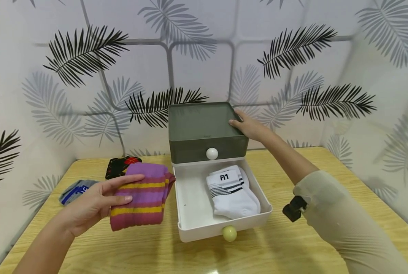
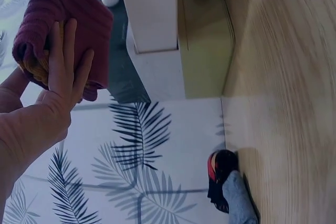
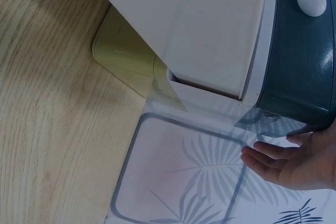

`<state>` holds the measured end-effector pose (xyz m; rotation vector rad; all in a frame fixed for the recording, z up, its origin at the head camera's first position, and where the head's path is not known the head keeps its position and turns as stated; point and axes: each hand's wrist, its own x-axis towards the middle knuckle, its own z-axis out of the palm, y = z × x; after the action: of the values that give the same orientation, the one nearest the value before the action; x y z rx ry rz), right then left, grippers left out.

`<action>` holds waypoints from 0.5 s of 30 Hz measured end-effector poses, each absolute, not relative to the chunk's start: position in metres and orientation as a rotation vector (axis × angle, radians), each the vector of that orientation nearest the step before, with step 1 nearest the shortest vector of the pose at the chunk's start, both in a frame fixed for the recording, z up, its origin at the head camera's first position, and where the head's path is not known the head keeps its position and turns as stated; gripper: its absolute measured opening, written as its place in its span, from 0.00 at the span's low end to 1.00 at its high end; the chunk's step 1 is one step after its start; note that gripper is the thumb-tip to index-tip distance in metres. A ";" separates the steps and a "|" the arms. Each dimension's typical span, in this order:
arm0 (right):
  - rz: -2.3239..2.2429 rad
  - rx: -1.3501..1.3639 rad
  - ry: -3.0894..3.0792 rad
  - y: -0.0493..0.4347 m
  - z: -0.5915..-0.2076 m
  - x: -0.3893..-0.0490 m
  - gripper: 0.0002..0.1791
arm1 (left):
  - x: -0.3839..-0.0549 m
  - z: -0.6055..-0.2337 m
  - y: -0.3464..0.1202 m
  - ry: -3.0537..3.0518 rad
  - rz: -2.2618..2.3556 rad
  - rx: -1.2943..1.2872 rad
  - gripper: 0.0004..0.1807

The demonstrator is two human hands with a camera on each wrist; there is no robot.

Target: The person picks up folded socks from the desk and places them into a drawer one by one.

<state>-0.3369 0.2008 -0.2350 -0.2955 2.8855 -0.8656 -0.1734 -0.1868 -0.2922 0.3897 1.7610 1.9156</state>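
Between thumb and fingers, my left hand [image 1: 91, 203] holds a folded pair of purple, maroon and yellow striped socks [image 1: 142, 198]; its dark maroon side [image 2: 92, 32] shows in the left wrist view. The socks are above the table, left of a pulled-out white drawer [image 1: 195, 205]. White socks [image 1: 229, 192] with dark stripes lie at the right of that drawer. My right hand [image 1: 250, 125] rests at the right edge of the grey-green drawer box [image 1: 204, 121]. In the right wrist view its fingers [image 3: 268, 163] are extended, not curled round anything.
On the wooden table [image 1: 121, 251], left of the box, lie black-and-red patterned socks [image 1: 116, 167] and grey-and-blue socks [image 1: 77, 192]. A yellow-green lower drawer [image 2: 205, 51] sits under the white one. Behind stands a leaf-patterned backdrop [image 1: 204, 76].
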 end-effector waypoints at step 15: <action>-0.892 -0.330 2.875 0.200 -0.235 -0.338 0.36 | -0.167 -0.291 -0.123 1.655 1.931 0.421 0.26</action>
<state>-0.3381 0.2004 -0.2352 -0.3299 2.8750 -0.8924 -0.1675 -0.1226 -0.2909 0.4212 1.6548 1.9306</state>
